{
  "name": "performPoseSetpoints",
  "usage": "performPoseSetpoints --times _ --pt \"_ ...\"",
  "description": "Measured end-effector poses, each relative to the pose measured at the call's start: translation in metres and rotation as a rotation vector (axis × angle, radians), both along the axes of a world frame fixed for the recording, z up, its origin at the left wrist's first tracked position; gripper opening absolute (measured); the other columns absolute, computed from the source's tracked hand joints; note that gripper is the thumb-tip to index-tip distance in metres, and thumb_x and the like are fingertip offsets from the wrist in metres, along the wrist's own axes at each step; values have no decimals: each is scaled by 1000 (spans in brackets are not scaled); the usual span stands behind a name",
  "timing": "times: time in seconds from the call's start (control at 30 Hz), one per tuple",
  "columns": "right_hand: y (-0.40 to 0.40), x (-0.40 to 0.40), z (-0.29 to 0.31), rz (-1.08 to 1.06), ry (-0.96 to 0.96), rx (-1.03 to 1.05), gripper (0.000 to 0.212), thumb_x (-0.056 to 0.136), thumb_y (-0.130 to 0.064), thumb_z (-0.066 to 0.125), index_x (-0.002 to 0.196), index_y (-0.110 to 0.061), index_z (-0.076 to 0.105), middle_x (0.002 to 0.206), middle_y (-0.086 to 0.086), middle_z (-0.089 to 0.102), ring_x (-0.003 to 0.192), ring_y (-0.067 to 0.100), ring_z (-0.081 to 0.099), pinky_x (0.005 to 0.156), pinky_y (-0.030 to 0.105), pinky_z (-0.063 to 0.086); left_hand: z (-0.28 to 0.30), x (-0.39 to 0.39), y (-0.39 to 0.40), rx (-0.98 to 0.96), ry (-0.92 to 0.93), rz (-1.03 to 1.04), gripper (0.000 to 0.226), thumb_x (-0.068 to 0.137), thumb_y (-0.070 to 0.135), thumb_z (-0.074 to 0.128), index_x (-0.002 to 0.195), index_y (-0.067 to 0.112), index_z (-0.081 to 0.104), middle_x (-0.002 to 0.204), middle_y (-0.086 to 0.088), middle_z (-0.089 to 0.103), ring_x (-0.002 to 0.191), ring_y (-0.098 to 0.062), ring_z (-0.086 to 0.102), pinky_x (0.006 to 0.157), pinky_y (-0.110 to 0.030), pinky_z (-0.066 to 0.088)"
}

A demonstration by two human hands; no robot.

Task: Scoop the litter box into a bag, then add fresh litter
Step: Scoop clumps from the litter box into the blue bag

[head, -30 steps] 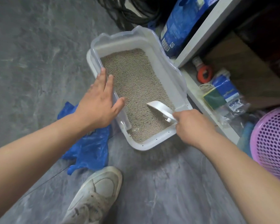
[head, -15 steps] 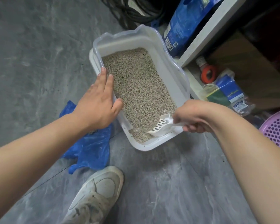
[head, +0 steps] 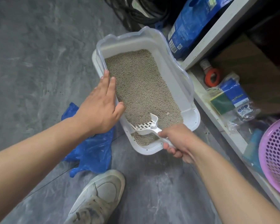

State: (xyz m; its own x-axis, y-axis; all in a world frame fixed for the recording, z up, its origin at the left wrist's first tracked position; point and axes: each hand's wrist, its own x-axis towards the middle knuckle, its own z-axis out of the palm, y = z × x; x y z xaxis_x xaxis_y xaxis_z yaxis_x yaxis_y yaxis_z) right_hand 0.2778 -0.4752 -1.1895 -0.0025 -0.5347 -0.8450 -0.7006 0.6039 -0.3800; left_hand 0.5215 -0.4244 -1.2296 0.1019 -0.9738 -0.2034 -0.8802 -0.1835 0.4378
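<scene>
A white litter box stands on the grey floor, filled with grey-brown litter. My left hand rests flat on the box's left rim, fingers straight and thumb inside the wall. My right hand grips the handle of a white slotted scoop at the near end of the box. The scoop's head lies just above the litter, slots facing up, and looks empty. A crumpled blue plastic bag lies on the floor left of the box, partly under my left wrist.
A blue litter bag leans against a white shelf unit at the right. Small packets, an orange roll and a pink perforated basket crowd the shelf's lower level. Black cables lie behind the box. My white shoe is below.
My right hand swung the scoop from the near right corner toward the near left of the box and turned it slots-up. My left hand stayed on the rim.
</scene>
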Motion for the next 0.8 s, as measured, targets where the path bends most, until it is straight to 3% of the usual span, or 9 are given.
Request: performPoseSetpoints --times 0.4,0.57,0.7,0.8 --pt "-18 43 -31 -61 -149 -2 20 95 -19 57 112 -12 66 62 8 59 39 12 40 34 18 24 -1 0 1 -24 44 8 83 100 52 23 160 7 -12 166 -14 -27 156 -22 -15 124 -30 -4" --pt "-41 85 -42 -54 -180 -27 16 97 -23 57 108 -15 67 63 6 59 40 12 41 36 19 26 -2 0 2 -51 57 3 90 91 59 13 160 5 -9 166 -15 -24 156 -22 -14 126 -33 -1" --pt "-64 125 -48 -64 -223 -63 17 99 -25 56 103 -11 65 61 4 56 37 11 39 33 15 24 -2 1 3 -61 58 9 84 96 51 21 160 5 -9 165 -14 -26 156 -21 -17 122 -25 -9" --pt "-79 154 -54 -90 -269 -86 20 100 -27 54 105 -11 65 59 3 54 37 11 37 34 13 23 -2 2 1 -44 62 3 84 97 50 22 160 7 -12 165 -13 -30 155 -19 -20 126 -29 -5"
